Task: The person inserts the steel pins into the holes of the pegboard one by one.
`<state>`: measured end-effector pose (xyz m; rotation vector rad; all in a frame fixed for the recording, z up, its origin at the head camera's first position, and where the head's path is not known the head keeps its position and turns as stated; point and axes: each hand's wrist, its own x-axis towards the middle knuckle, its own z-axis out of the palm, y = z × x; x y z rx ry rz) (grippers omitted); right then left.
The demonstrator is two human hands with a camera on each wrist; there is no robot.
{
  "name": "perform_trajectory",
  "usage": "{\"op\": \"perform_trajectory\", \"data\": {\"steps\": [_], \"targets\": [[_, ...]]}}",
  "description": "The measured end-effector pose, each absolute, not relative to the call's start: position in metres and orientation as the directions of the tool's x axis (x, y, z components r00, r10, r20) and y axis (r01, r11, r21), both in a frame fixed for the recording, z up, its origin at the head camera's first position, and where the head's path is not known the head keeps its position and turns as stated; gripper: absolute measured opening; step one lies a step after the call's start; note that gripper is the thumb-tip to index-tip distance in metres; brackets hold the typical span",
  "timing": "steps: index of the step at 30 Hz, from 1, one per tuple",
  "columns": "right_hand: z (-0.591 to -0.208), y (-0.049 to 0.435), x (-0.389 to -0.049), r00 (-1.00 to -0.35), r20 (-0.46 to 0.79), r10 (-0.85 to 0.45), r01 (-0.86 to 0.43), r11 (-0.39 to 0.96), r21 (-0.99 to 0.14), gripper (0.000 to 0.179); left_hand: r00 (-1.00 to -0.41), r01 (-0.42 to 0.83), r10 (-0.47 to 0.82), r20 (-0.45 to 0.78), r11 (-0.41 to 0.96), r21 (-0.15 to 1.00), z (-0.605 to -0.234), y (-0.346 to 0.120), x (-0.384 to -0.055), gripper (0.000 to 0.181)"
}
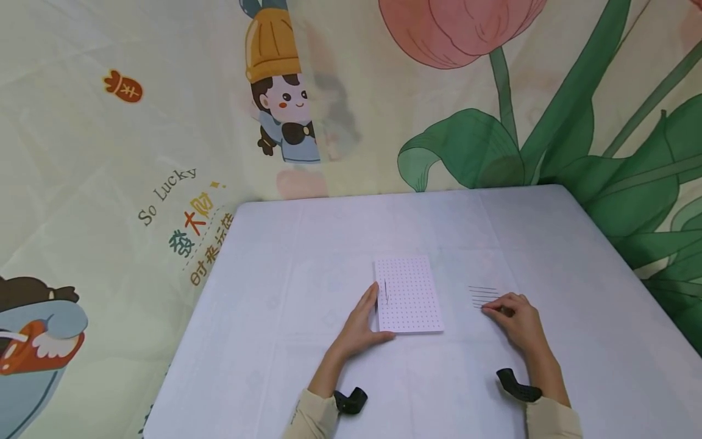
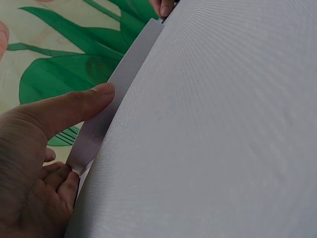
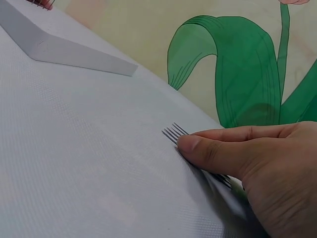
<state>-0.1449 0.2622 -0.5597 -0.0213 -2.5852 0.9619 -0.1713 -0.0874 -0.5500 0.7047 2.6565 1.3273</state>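
A white board [image 1: 408,296] dotted with rows of small holes lies on the table. My left hand [image 1: 359,323] braces its near left corner, the fairly straight fingers along the left side and the thumb [image 2: 101,94] against the near side. Thin dark pins [image 1: 386,291] stand near the board's left edge; how many is hard to tell. To the right of the board, several thin dark metal pins [image 3: 171,131] lie side by side on the cloth. Over them, my right hand [image 1: 515,317] pinches the nearest pin between thumb and index finger; the fingertips hide part of the row.
A white cloth covers the table [image 1: 307,244]. Behind it hangs a cloth backdrop [image 1: 351,110] printed with a cartoon figure, a pink flower and green leaves. A black strap piece [image 1: 351,401] sits at the left wrist and another [image 1: 518,385] at the right.
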Motion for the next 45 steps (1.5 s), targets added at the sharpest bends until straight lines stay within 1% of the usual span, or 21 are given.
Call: {"op": "perform_trajectory", "data": {"steps": [10, 22, 25, 28, 32, 38, 43, 45], "targets": [[-0.559, 0.261, -0.144, -0.918, 0.366, 0.156, -0.117, 0.773, -0.624, 0.007, -0.889, 0.365, 0.441, 0.127, 0.511, 0.778, -0.549, -0.087, -0.17, 0.11], [-0.555, 0.26, -0.145, -0.932, 0.354, 0.071, -0.164, 0.79, -0.591, 0.004, -0.891, 0.359, 0.437, 0.123, 0.513, 0.78, -0.548, -0.087, -0.171, 0.11], [-0.552, 0.256, -0.145, -0.914, 0.399, 0.07, -0.208, 0.764, -0.611, 0.005, -0.89, 0.359, 0.441, 0.121, 0.51, 0.782, -0.547, -0.087, -0.17, 0.11], [-0.547, 0.248, -0.146, -0.889, 0.456, 0.046, -0.284, 0.727, -0.626, 0.006, -0.888, 0.367, 0.442, 0.129, 0.51, 0.778, -0.546, -0.087, -0.17, 0.109], [-0.541, 0.234, -0.15, -0.877, 0.481, 0.019, -0.336, 0.691, -0.64, 0.006, -0.887, 0.373, 0.443, 0.133, 0.513, 0.773, -0.546, -0.088, -0.17, 0.11], [-0.537, 0.211, -0.159, -0.896, 0.442, 0.03, -0.316, 0.657, -0.684, 0.006, -0.886, 0.376, 0.443, 0.136, 0.515, 0.771, -0.546, -0.089, -0.17, 0.11], [-0.534, 0.187, -0.17, -0.919, 0.394, 0.026, -0.307, 0.581, -0.754, 0.008, -0.886, 0.373, 0.444, 0.133, 0.515, 0.772, -0.546, -0.089, -0.17, 0.109], [-0.532, 0.175, -0.176, -0.92, 0.392, 0.02, -0.322, 0.532, -0.783, 0.008, -0.886, 0.371, 0.444, 0.131, 0.512, 0.775, -0.546, -0.089, -0.169, 0.109]]}}
